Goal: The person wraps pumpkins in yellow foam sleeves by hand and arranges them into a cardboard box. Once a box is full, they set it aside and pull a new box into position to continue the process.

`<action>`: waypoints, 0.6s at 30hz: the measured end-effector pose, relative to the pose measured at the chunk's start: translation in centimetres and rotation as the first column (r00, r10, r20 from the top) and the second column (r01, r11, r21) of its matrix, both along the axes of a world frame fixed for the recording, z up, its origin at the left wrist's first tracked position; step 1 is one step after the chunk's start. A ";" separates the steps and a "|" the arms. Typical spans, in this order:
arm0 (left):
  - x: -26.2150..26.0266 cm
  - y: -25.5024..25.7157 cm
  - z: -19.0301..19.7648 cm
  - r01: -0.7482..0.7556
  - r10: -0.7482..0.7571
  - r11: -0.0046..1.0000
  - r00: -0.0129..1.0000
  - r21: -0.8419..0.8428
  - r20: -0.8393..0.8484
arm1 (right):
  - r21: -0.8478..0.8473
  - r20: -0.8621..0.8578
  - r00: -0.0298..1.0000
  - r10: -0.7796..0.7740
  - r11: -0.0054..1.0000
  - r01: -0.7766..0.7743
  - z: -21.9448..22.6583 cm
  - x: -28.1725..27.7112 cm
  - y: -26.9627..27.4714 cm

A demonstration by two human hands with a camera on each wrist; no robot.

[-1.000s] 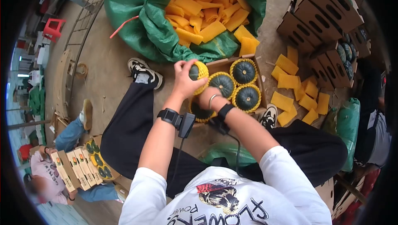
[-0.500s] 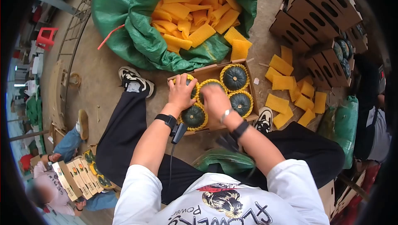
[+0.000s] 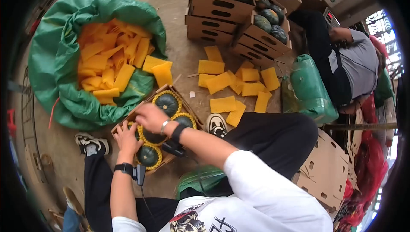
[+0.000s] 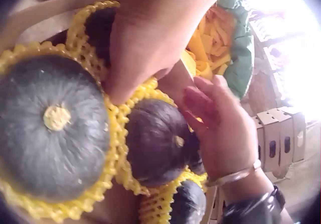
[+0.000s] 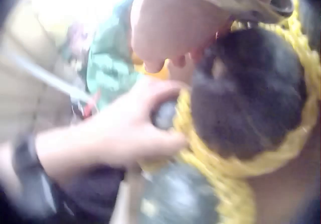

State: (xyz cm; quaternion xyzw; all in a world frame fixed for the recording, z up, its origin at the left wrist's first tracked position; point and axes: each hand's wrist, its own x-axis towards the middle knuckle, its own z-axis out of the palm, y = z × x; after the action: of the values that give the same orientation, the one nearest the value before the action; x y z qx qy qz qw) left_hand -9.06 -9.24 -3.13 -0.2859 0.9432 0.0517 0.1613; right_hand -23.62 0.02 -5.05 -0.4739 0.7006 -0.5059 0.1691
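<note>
Dark green pumpkins sit in yellow foam nets inside a shallow cardboard box on the floor. At the box's left corner my left hand grips a netted pumpkin, mostly covered by the fingers and thumb. My right hand is over the box's far side, just beyond the middle pumpkin; its fingers look loosely bent, with nothing visible in them in the left wrist view. Other netted pumpkins are the near one, the far one and one at the right, partly behind my right wrist.
A big green sack full of yellow foam nets stands beyond the box. Loose foam nets lie on the floor to the right. Behind them are stacked cartons, some with pumpkins. A person is at the right.
My left hand has brought its pumpkin down into the box's left corner. The right hand has moved from the near pumpkins to the far side. The head view has swung right.
</note>
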 end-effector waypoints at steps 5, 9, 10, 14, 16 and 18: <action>-0.2 0.1 1.7 -0.056 0.030 0.975 0.992 0.214 0.126 | 0.573 -0.271 0.938 -0.217 0.747 0.338 -2.6 -13.7 12.3; 0.0 0.1 0.1 -0.140 0.139 0.990 0.976 0.003 -0.168 | 0.704 -0.640 0.766 0.065 0.450 0.550 -13.0 -13.3 21.8; 0.5 0.4 -1.6 -0.029 0.031 1.000 0.959 0.010 -0.283 | 0.679 -0.681 0.726 0.097 0.452 0.578 -13.5 -12.5 22.2; 0.2 -1.8 -2.8 -0.123 0.188 0.967 0.934 0.221 -0.303 | 0.810 -0.442 0.894 -0.067 0.398 0.430 -4.9 -12.2 16.8; -0.2 -0.5 1.8 -0.120 0.172 0.983 0.868 0.139 -0.466 | 0.749 -0.419 0.906 -0.054 0.543 0.379 2.2 -11.7 14.1; -0.1 1.9 6.5 -0.049 0.184 0.972 0.761 0.228 -0.622 | 0.644 -0.258 0.966 0.025 0.750 0.153 7.1 -9.1 12.1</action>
State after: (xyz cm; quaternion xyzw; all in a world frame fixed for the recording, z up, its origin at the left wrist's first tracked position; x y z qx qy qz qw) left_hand -9.12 -7.29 3.37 -0.2921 0.9119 0.2494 -0.1448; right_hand -32.71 12.13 2.02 -0.4193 0.8651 -0.1684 0.2179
